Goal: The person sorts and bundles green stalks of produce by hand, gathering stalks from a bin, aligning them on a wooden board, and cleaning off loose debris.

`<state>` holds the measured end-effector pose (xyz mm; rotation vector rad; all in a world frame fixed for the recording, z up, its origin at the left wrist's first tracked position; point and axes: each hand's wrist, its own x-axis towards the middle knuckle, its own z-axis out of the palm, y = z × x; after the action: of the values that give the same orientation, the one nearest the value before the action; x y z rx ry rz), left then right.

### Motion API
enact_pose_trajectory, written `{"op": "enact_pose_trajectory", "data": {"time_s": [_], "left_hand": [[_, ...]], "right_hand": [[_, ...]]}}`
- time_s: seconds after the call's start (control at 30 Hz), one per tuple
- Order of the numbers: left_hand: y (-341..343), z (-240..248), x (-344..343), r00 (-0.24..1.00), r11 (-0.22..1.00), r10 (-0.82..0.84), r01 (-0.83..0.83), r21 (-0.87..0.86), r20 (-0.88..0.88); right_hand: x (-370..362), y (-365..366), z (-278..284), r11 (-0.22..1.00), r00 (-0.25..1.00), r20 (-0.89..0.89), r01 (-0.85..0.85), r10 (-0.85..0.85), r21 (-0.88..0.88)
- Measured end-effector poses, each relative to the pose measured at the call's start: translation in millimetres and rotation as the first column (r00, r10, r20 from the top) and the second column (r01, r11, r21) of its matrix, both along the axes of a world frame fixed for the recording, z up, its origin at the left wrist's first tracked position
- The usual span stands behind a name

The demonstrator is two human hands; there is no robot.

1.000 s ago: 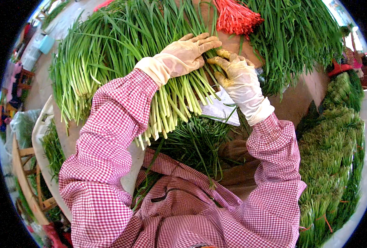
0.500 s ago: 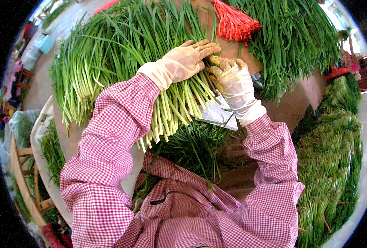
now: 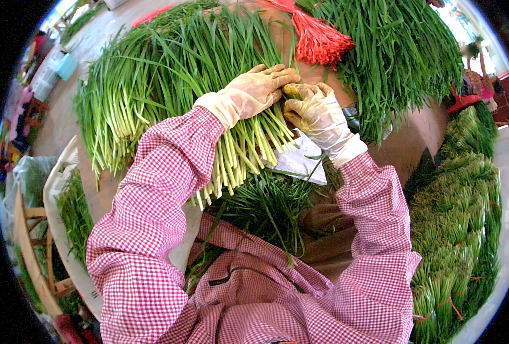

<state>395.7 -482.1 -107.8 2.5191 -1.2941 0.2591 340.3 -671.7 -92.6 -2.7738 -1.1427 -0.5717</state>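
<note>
A broad pile of garlic chives point(image 3: 168, 69) lies on the brown table point(image 3: 418, 135), its pale stem ends pointing toward me. My left hand point(image 3: 247, 94), in a cream glove, rests across the pile with its fingers stretched out and holds nothing. At the pile's right edge, my right hand point(image 3: 319, 117), in a stained glove, has its fingers curled in beside the left fingertips. What those fingers grip, if anything, is hidden. Just beyond them lies a bunch of red ties point(image 3: 322, 41). A white paper point(image 3: 300, 159) lies below the right hand.
Another heap of green leaves point(image 3: 398, 63) covers the table's far right. Bundled chives point(image 3: 455, 223), some with red ties, are stacked to my right. Loose leaves point(image 3: 260, 200) lie near my lap. A white container point(image 3: 59, 186) and a wooden frame point(image 3: 29, 246) stand at left.
My right hand has moved slightly left and its fingers are curled in more. The left hand stays flat on the chives. The view has shifted slightly.
</note>
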Motion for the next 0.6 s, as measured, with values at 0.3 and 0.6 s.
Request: {"op": "enact_pose_trajectory", "data": {"time_s": [0.3, 0.6], "left_hand": [[-1, -1, -2, 1.0, 1.0, 0.023, -0.023, 0.012, 0.011], [0, -1, -3, 0.999, 0.999, 0.041, -0.041, 0.011, 0.008]], "right_hand": [[-44, -11, 22, 0.955, 0.948, -0.301, -0.008, 0.101, 0.296], [-160, -20, 25, 0.974, 0.609, -0.793, -0.176, -0.004, -0.14]]}}
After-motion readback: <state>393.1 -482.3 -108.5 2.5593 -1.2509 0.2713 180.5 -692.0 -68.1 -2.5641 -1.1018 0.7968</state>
